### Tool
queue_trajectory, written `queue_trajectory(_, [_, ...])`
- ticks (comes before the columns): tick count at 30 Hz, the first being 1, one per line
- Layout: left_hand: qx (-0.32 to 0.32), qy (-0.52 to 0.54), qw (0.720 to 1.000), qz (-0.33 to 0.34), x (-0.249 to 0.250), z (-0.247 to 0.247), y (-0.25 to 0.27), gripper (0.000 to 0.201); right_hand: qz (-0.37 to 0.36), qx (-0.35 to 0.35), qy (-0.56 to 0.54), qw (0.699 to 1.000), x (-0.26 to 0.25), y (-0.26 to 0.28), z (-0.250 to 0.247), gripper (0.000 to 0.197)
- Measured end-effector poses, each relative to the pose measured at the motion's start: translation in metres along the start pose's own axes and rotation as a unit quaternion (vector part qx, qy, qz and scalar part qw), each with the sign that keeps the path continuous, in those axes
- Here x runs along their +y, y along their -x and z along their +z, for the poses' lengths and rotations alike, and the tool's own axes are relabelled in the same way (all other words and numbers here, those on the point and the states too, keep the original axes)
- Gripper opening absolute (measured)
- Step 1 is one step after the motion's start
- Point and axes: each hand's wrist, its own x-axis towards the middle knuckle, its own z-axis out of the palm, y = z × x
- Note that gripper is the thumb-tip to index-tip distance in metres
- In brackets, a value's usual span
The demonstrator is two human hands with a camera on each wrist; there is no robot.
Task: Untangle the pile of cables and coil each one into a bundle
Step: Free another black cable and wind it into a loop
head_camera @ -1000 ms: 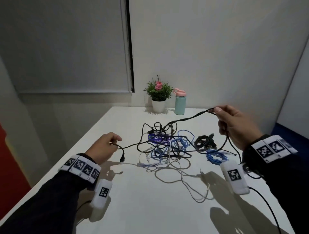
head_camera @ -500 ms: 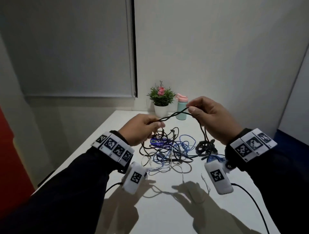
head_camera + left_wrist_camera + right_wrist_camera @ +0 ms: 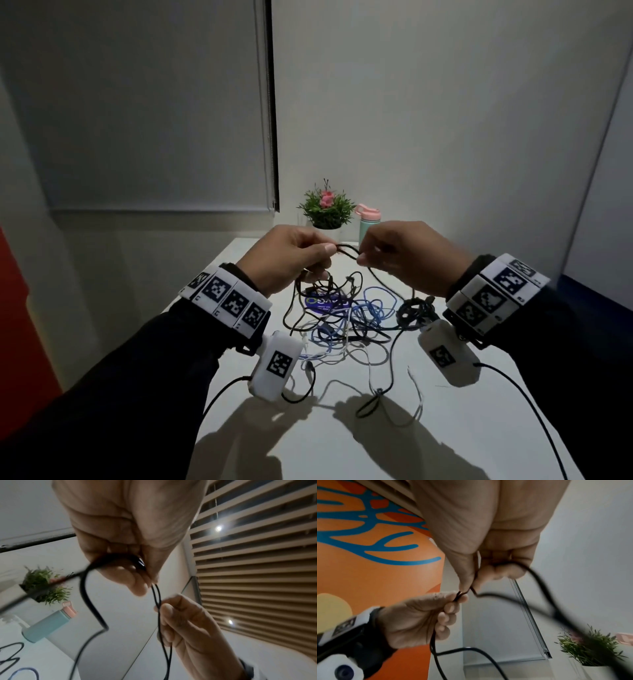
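A thin black cable (image 3: 346, 250) is held up between both hands above the pile. My left hand (image 3: 291, 260) pinches a doubled loop of it between thumb and fingers, with more strands hanging from the palm. My right hand (image 3: 404, 257) pinches the same black cable (image 3: 158, 601) a few centimetres away, thumb against forefinger. In the right wrist view the black cable (image 3: 464, 594) bridges the two pinches. Below lies the tangled pile (image 3: 342, 318) of black, blue and white cables on the white table (image 3: 342, 445). A small black coiled bundle (image 3: 414, 310) sits at the pile's right.
A potted plant (image 3: 327, 207) and a teal bottle with a pink lid (image 3: 368, 224) stand at the table's far edge by the wall. A blue round tag (image 3: 325, 303) lies under the pile. White cable ends (image 3: 416, 394) trail toward the front.
Both hands have come together and risen; the left moved from the table's left side to the middle. The stretch of black cable between them shrank from long to a short loop.
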Motion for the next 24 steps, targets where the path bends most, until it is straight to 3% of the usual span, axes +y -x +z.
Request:
queue_trajectory(1, [0.001, 0.042, 0.999, -0.016, -0.002, -0.004, 0.001, 0.005, 0.001, 0.018, -0.011, 1.000, 0.002, 0.001, -0.002, 0.018])
queue_trajectory(4, [-0.032, 0.152, 0.985, -0.068, -0.009, -0.013, 0.006, 0.025, 0.029, 0.003, -0.066, 0.997, 0.010, 0.006, -0.010, 0.020])
queue_trajectory(8, [-0.089, 0.208, 0.971, -0.074, -0.011, -0.013, 0.013, 0.032, 0.080, -0.027, -0.146, 0.986, 0.015, 0.005, -0.007, 0.012])
queue_trajectory(10, [-0.098, 0.197, 0.973, -0.072, -0.005, -0.012, 0.013, 0.039, 0.085, -0.065, -0.178, 0.978, 0.012, 0.002, -0.008, 0.019])
queue_trajectory(14, [-0.092, 0.125, 0.985, -0.078, 0.008, -0.009, 0.009, 0.032, 0.041, -0.121, -0.079, 0.989, 0.005, -0.006, -0.008, 0.015])
queue_trajectory(16, [-0.072, 0.104, 0.989, -0.076, 0.008, -0.009, 0.008, 0.026, 0.031, -0.099, -0.058, 0.993, 0.006, -0.010, -0.008, 0.013])
queue_trajectory(18, [-0.010, 0.094, 0.993, -0.066, 0.005, -0.011, 0.005, 0.023, 0.054, -0.039, -0.121, 0.990, 0.008, -0.012, -0.007, 0.011])
queue_trajectory(19, [0.033, 0.101, 0.992, -0.063, 0.002, -0.014, 0.002, 0.022, 0.084, 0.002, -0.201, 0.976, 0.008, -0.013, -0.007, 0.008])
queue_trajectory(20, [0.077, 0.115, 0.988, -0.062, -0.003, -0.018, -0.001, 0.021, 0.120, 0.047, -0.314, 0.941, 0.009, -0.013, -0.008, 0.009])
queue_trajectory(21, [0.122, 0.129, 0.982, -0.064, -0.009, -0.024, -0.005, 0.020, 0.155, 0.087, -0.448, 0.876, 0.011, -0.013, -0.011, 0.016])
queue_trajectory(23, [0.195, 0.125, 0.970, -0.080, -0.029, -0.039, -0.009, 0.021, 0.193, 0.139, -0.662, 0.711, 0.020, -0.010, -0.019, 0.027])
queue_trajectory(24, [0.218, 0.112, 0.965, -0.093, -0.041, -0.046, -0.010, 0.023, 0.205, 0.155, -0.699, 0.667, 0.026, -0.007, -0.025, 0.030])
